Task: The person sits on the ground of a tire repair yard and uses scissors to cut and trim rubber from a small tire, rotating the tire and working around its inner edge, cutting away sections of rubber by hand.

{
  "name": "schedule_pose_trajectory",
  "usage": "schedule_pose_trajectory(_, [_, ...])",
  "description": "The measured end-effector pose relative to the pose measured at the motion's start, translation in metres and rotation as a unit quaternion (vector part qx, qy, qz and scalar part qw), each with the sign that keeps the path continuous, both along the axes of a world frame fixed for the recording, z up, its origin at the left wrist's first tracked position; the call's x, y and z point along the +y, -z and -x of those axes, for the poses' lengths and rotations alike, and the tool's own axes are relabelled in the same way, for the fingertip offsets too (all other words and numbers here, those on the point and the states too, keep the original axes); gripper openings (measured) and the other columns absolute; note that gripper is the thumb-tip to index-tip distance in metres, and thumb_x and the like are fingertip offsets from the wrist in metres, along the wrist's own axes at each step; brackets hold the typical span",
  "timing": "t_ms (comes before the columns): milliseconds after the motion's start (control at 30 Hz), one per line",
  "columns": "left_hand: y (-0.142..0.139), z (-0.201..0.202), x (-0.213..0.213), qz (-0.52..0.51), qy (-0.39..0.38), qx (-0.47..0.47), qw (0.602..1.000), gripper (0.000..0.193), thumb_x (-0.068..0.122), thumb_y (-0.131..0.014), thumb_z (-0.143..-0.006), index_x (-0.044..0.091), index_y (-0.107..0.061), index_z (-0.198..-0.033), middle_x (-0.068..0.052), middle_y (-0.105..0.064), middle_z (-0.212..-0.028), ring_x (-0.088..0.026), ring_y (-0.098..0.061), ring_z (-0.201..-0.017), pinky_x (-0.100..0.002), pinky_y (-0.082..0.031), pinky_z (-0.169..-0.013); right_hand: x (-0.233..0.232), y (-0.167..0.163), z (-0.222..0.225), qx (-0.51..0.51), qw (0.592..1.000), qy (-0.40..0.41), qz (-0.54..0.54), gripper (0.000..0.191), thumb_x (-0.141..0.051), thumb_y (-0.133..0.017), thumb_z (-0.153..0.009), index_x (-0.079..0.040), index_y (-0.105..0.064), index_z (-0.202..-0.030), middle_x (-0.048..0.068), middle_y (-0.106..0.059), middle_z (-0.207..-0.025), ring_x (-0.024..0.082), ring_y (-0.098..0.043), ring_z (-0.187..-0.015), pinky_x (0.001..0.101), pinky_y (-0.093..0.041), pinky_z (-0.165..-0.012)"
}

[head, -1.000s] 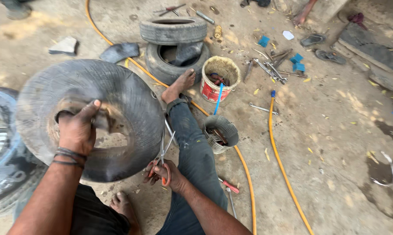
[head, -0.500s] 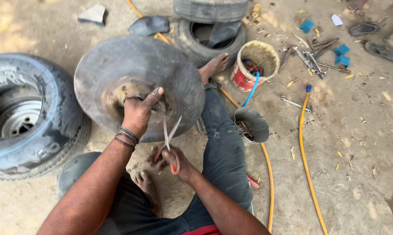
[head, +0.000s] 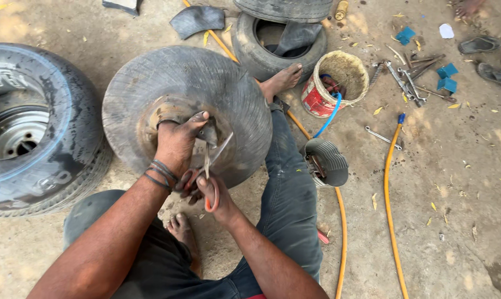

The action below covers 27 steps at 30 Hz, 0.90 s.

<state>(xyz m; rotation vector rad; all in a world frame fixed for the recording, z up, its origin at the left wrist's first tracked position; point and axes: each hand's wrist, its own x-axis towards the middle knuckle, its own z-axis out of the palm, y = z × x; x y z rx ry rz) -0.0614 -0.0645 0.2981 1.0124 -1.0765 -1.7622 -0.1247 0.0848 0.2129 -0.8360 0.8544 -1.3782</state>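
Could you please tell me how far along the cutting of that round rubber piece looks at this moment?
Done: the scissors are already opened at the inner edge of the round rubber piece. In hand: the left hand grips that edge while the right hand works the orange handles. Left: the wide outer face shows no cut, so most of it remains whole.

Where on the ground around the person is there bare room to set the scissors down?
Bare dirt lies right of the orange hose, below the lone wrench, and at lower left below the big tyre. It is crowded near the bucket and the tool pile. The right hand holds the scissors.
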Motion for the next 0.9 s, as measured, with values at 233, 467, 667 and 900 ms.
schedule_pose_trajectory(233, [0.026, -0.025, -0.005, 0.570, 0.166, -0.422, 0.685, 0.060, 0.018, -0.082, -0.069, 0.012, -0.074, -0.129, -0.018, -0.075, -0.099, -0.036, -0.070, -0.086, -0.045, -0.054, -0.075, 0.003, 0.019, 0.016, 0.091, 0.995, 0.052, 0.003, 0.053, -0.058, -0.065, -0.108, -0.005, -0.063, -0.105, -0.001, -0.059, -0.093, 0.007, -0.052, -0.091, 0.0270, -0.045, -0.079])
schedule_pose_trajectory(467, [0.022, -0.031, 0.010, -0.009, 0.122, -0.227, 0.966, 0.028, 0.021, -0.076, -0.089, -0.007, -0.076, -0.093, -0.011, -0.074, -0.084, -0.018, -0.062, -0.069, -0.038, -0.051, -0.064, 0.038, 0.014, 0.000, 0.016, 0.995, 0.027, -0.090, 0.059, -0.062, -0.058, -0.106, -0.004, -0.066, -0.100, 0.004, -0.065, -0.085, 0.012, -0.054, -0.072, 0.0281, -0.043, -0.065])
schedule_pose_trajectory(667, [0.011, -0.032, 0.022, -0.043, 0.077, -0.145, 0.986, 0.026, 0.017, -0.076, -0.084, 0.000, -0.073, -0.104, -0.005, -0.074, -0.096, -0.014, -0.066, -0.078, -0.031, -0.053, -0.068, 0.035, 0.002, 0.000, 0.124, 0.990, 0.057, -0.026, 0.063, -0.064, -0.059, -0.102, -0.001, -0.063, -0.095, 0.007, -0.066, -0.082, 0.012, -0.061, -0.078, 0.0294, -0.047, -0.068])
schedule_pose_trajectory(900, [0.020, -0.027, 0.026, 0.001, 0.123, -0.175, 0.977, 0.031, 0.017, -0.077, -0.085, -0.003, -0.073, -0.109, -0.007, -0.074, -0.097, -0.016, -0.064, -0.083, -0.034, -0.052, -0.073, 0.035, 0.004, 0.014, 0.095, 0.992, 0.039, -0.074, 0.068, -0.068, -0.056, -0.104, -0.001, -0.067, -0.093, 0.008, -0.068, -0.081, 0.014, -0.066, -0.079, 0.0282, -0.050, -0.069])
